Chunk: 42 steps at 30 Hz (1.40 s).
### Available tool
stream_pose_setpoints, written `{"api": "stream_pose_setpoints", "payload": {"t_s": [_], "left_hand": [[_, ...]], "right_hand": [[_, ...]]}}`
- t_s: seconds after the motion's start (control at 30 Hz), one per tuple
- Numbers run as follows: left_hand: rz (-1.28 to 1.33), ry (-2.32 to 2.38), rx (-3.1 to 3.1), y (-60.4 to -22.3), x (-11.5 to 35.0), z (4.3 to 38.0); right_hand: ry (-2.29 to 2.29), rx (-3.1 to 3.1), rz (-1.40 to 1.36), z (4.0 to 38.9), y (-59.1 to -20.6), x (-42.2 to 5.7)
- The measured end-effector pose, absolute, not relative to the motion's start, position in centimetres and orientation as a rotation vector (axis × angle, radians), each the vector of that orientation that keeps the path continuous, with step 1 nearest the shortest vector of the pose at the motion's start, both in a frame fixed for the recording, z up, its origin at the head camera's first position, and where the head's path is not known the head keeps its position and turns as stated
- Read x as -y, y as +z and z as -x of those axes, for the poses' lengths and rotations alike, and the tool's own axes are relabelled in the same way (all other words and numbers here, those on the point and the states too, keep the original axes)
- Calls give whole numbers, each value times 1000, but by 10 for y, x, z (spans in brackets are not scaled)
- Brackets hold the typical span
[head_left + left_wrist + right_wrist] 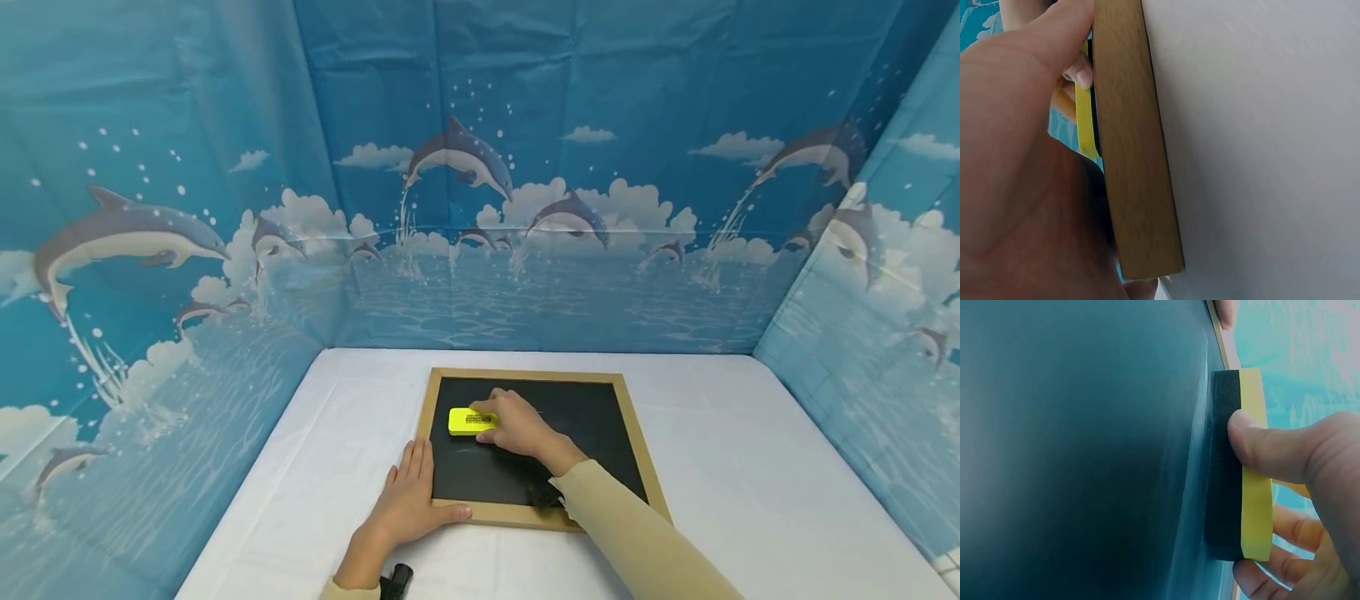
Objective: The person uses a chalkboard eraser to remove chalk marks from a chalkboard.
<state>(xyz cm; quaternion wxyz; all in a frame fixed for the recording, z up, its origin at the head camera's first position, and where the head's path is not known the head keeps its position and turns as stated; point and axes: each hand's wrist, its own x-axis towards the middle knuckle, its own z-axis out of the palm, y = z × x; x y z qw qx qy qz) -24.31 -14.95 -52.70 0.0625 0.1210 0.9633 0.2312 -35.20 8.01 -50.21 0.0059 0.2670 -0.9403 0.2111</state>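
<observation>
A yellow eraser (460,422) with a black felt underside lies against a wood-framed blackboard (600,433), toward the board's left side. My right hand (519,423) grips it, thumb on one long side and fingers on the other, as the right wrist view shows. Faint pale streaks (1196,434) run over the dark surface beside the felt. With fingers straight, my left hand (408,500) rests at the board's near left corner, its thumb on the near edge of the wooden frame (1132,137).
A white cloth (720,433) covers the table under the board. Blue sheets printed with dolphins (461,158) stand along the back and both sides. Dark wrist camera mounts show at the left wrist (397,579) and under the right wrist.
</observation>
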Motion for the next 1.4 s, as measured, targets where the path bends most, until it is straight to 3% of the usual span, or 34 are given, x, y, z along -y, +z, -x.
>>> {"api": "stream_pose_setpoints", "payload": {"t_s": [0.27, 1.0, 1.4], "left_hand": [[-402, 629, -2927, -518, 146, 244], [-549, 567, -2929, -521, 168, 241], [-559, 525, -2946, -522, 169, 247]], "right_hand": [[585, 2958, -802, 347, -494, -95], [514, 3069, -628, 333, -483, -219], [491, 3070, -588, 331, -478, -248]]}}
